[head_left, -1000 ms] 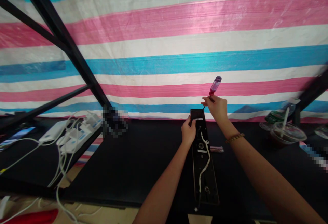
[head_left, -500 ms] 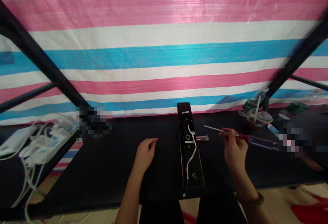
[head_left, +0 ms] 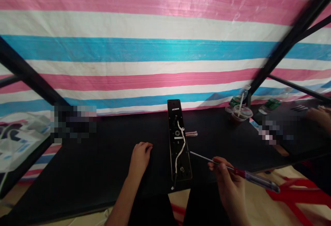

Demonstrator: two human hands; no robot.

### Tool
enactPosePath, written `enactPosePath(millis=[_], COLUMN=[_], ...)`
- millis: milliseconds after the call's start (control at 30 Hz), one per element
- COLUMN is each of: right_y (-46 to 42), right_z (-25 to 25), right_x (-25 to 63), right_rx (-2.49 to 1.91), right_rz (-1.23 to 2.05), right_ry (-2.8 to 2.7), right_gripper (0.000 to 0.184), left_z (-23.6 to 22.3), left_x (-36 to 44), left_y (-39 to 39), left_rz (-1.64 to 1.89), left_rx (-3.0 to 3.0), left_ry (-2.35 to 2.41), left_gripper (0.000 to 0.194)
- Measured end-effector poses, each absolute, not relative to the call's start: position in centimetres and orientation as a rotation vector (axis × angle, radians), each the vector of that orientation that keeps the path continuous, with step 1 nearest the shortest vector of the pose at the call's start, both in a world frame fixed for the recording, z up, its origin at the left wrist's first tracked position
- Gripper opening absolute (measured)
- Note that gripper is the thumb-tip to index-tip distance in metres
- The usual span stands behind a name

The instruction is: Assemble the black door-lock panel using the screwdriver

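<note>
In my right hand (head_left: 229, 181) is a screwdriver (head_left: 261, 181) with a clear and red handle. My fingers close round its shank close to the handle. Its thin metal tip points left and ends beside the right edge of a long black panel (head_left: 173, 157); I cannot tell whether they touch. The panel lies lengthwise on the black table, with a white cable (head_left: 184, 143) running along it and small screws or fittings on its face. A short pinkish metal bar (head_left: 191, 134) sticks out from its right side. My left hand (head_left: 140, 155) rests on the table left of the panel, fingers loosely bent, holding nothing.
A lidded cup with a straw (head_left: 241, 112) and a plastic bottle (head_left: 235, 102) stand at the back right. Another bottle (head_left: 270, 105) lies beyond the frame post. White power strips (head_left: 23, 146) with cables sit far left. Another person's hand (head_left: 319, 115) is at the far right.
My right hand has brought the screwdriver down and closer to the panel, its tip now by the panel's right edge. The view has turned to the right. My left hand stays on the table.
</note>
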State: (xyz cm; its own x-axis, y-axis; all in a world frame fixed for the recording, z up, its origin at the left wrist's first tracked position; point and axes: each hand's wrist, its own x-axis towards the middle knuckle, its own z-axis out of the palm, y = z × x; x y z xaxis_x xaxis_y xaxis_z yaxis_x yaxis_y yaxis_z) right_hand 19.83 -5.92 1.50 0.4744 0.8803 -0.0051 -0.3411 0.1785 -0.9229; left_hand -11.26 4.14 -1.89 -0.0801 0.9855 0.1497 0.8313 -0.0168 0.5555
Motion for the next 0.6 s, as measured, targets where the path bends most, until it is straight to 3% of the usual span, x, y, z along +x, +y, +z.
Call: enactPosePath(millis=[233, 433, 600], right_y=[-5.4, -5.8, -6.2], right_z=[1.4, 1.2, 0.9], right_x=[18.9, 16.9, 15.8], right_rx=[-1.022, -1.005, -0.949], right_rz=[1.012, 1.117, 1.185], right_ry=[-0.619, -0.669, -0.745], right_gripper=[0.029, 0.028, 0.024], left_z=[-1.7, 0.2, 2.3], left_x=[-12.1, -10.7, -7.1], left_y=[4.9, 3.0, -2.0], left_rz=[0.847, 0.942, 1.144], left_rx=[1.792, 1.738, 1.117], left_ry=[1.900, 1.846, 1.371], left_gripper=[0.013, 0.017, 0.021])
